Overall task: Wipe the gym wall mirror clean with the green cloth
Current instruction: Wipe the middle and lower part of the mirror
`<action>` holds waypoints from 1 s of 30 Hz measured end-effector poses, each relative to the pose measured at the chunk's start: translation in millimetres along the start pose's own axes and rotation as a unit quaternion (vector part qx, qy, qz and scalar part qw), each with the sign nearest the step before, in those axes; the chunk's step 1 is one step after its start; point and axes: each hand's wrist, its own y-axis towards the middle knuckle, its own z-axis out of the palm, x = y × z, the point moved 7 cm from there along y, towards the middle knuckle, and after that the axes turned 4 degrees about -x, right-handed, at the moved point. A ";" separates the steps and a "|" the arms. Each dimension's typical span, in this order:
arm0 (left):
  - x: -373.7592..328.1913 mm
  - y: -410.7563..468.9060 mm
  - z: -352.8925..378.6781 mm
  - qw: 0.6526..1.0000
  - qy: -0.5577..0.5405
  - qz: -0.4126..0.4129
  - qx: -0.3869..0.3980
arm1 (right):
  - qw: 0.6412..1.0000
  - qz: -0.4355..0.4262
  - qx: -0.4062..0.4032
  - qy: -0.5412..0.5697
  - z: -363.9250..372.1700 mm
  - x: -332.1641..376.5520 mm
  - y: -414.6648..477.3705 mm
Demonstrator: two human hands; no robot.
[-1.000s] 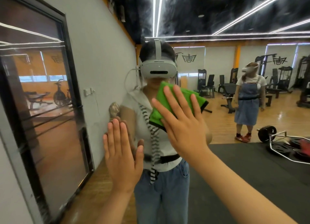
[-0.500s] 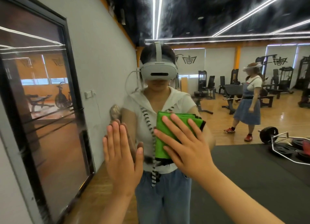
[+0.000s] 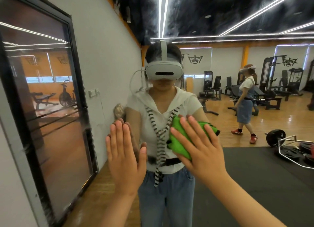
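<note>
The wall mirror fills most of the view and shows my own reflection with a white headset. My right hand lies flat with straight, spread fingers and presses the folded green cloth against the glass at chest height. My left hand rests flat on the glass to the left of it, fingers straight and together, holding nothing. The cloth is largely covered by my right palm and fingers.
A black-framed glass door stands in the grey wall on the left. Reflected in the mirror are a person in a blue apron, gym machines, a barbell with plates and a black floor mat.
My right hand has slid the cloth down the glass from face height to chest height and tilted it. My left hand has stayed flat in the same place.
</note>
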 end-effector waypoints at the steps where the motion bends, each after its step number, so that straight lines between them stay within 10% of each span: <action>1: -0.4 0.1 -0.5 1.000 0.000 0.000 -0.002 | 1.000 0.023 -0.008 -0.001 -2.5 -8.4 2.9; 6: -0.9 0.1 -0.2 1.000 0.004 0.003 -0.004 | 0.986 0.152 -0.041 0.063 -3.5 2.0 14.2; 13: -0.9 0.4 -0.6 1.000 -0.006 0.007 0.001 | 0.999 0.010 0.015 0.039 9.2 20.2 -30.1; 20: 0.2 -0.8 0.9 1.000 0.001 0.007 0.007 | 0.969 0.222 -0.052 0.099 -0.1 12.6 4.5; 30: -0.1 0.0 0.0 1.000 -0.015 0.011 0.003 | 0.995 0.015 0.017 0.099 6.9 38.6 -0.6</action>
